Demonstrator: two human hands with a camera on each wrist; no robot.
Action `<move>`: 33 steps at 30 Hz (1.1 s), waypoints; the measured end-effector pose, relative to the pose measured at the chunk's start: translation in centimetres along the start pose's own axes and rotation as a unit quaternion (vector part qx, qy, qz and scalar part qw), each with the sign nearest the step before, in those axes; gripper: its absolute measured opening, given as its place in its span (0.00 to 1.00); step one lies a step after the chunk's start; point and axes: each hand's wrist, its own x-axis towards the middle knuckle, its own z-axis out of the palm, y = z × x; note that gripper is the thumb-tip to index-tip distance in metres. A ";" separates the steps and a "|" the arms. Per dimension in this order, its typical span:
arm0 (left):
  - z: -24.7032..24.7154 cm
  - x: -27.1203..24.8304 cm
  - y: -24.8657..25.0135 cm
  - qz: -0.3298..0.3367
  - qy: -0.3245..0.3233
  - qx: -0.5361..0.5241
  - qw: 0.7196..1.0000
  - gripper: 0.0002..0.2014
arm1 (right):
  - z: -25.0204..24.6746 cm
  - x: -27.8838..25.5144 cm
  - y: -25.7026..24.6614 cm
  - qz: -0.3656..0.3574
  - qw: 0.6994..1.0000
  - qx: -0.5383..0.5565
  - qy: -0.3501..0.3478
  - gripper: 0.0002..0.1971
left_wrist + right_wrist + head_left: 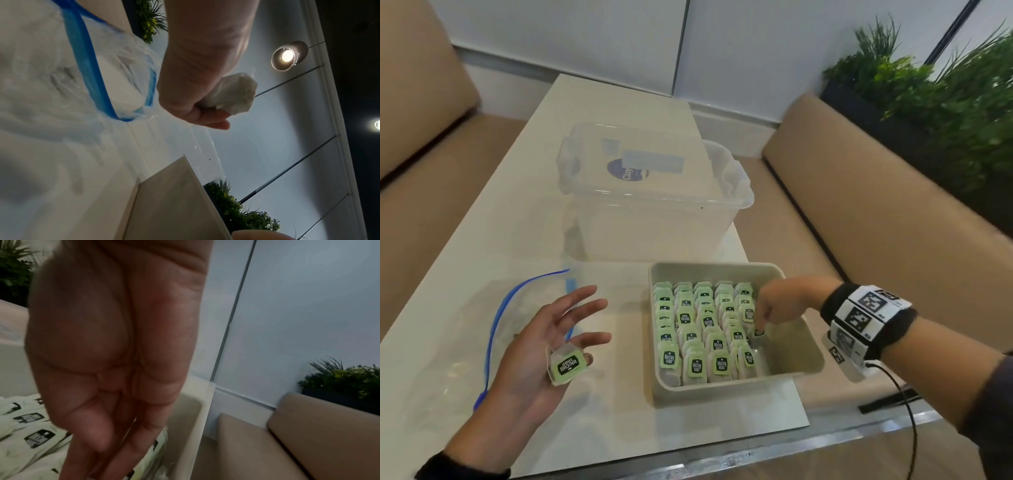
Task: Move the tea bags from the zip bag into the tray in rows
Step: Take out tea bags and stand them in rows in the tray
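Note:
A beige tray (810, 346) holds several rows of green-tagged tea bags (698, 329), with a bare strip along its right side. My right hand (760, 327) reaches down into that strip and pinches a tea bag (759, 333) at the end of a row. The right wrist view shows its fingers (115, 443) pointing down beside the tagged bags (30, 418). My left hand (571, 342) hovers palm up left of the tray, fingers spread. One fingertip curls against a tea bag (567, 365) in the palm, seen white (234, 94) from the wrist. The clear zip bag (493, 325) with a blue seal lies under that hand.
A clear plastic storage box (650, 205) with its lid on stands behind the tray on the white table (482, 240). Tan benches (893, 222) flank the table, and plants (945, 102) stand at the back right. A black cable (907, 404) hangs from my right wristband.

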 end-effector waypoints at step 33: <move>2.5 -1.2 0.9 -0.020 -0.192 -0.051 0.980 0.20 | -5.8 -5.1 -14.6 -0.361 0.830 0.159 0.395 0.09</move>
